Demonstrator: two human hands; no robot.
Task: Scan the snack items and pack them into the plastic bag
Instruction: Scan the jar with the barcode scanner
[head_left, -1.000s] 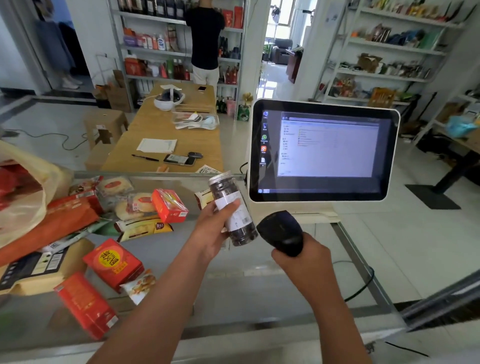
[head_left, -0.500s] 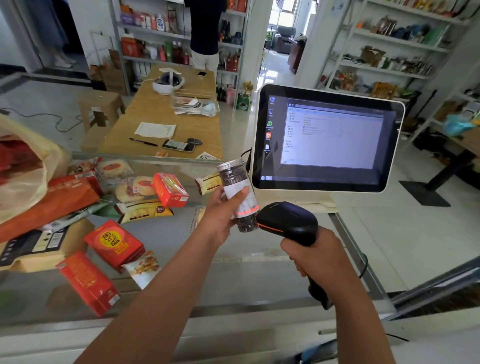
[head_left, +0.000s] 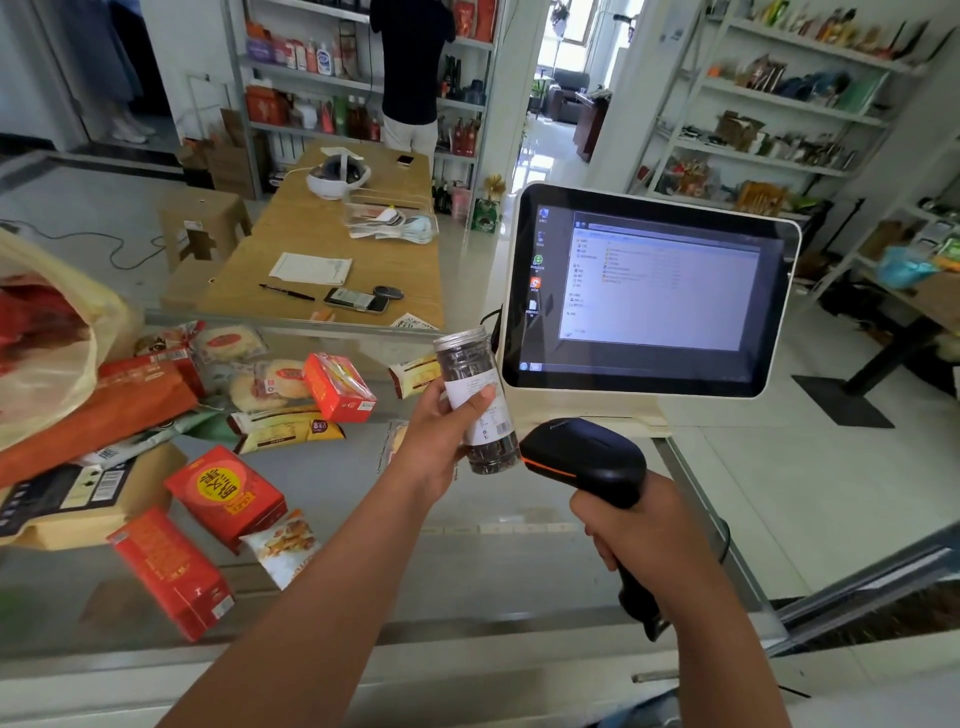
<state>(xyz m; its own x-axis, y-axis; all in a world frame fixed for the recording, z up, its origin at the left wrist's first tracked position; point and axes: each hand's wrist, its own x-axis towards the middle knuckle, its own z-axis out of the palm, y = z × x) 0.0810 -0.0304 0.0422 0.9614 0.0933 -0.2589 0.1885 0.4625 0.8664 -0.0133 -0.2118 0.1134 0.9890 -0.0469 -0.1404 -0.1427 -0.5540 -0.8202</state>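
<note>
While the left hand (head_left: 441, 436) grips the jar (head_left: 475, 400) above the counter (head_left: 519, 566), thumb on label, right hand (head_left: 639, 535) clamped round the scanner (head_left: 587, 460) handle, scanner nose just beside jar base, monitor (head_left: 649, 291) close behind, snacks (head_left: 340, 387) and bag (head_left: 36, 410) toward left edge, bare glass beneath both hands.

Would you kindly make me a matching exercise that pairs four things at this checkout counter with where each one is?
Things:
1. clear jar
2. barcode scanner
3. touchscreen monitor
4. plastic bag

Places:
A. gripped by the right hand
B. at the glass counter's left edge
C. held in the left hand
D. standing at the counter's right, behind the scanner

Pairs: 1-C, 2-A, 3-D, 4-B.
</note>
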